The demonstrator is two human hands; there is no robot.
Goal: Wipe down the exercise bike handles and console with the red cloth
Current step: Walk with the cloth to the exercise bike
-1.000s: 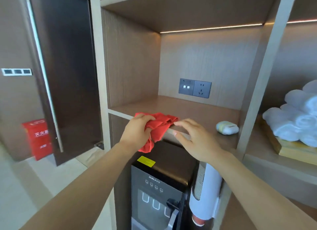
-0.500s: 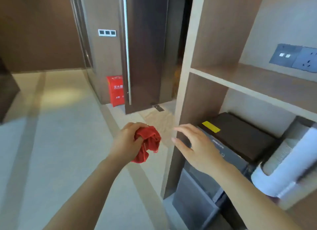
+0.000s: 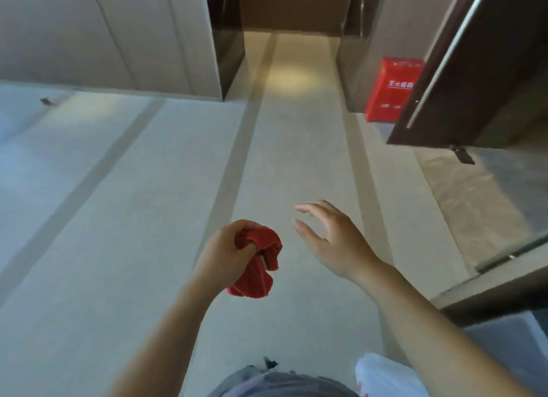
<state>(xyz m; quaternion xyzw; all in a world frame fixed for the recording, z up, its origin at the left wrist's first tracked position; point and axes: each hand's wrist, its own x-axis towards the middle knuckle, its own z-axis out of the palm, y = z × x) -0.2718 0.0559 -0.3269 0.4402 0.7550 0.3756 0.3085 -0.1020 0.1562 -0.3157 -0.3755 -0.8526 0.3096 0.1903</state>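
My left hand (image 3: 226, 253) grips the red cloth (image 3: 257, 261), bunched into a wad that hangs below my fist, above the pale floor. My right hand (image 3: 329, 239) hovers just to the right of the cloth, fingers spread and relaxed, holding nothing. No exercise bike, handle or console is in view.
A pale tiled floor (image 3: 133, 219) with darker stripes runs ahead into a corridor. A red box (image 3: 391, 90) stands on the floor by the wall at right. A dark open door (image 3: 480, 70) with a metal bar handle juts in at upper right. A shelf unit's edge (image 3: 489, 293) lies at lower right.
The view has swung left, away from the shelf unit, toward the corridor floor. The cloth left the shelf edge in my left hand; my right hand came off the shelf and hangs free.
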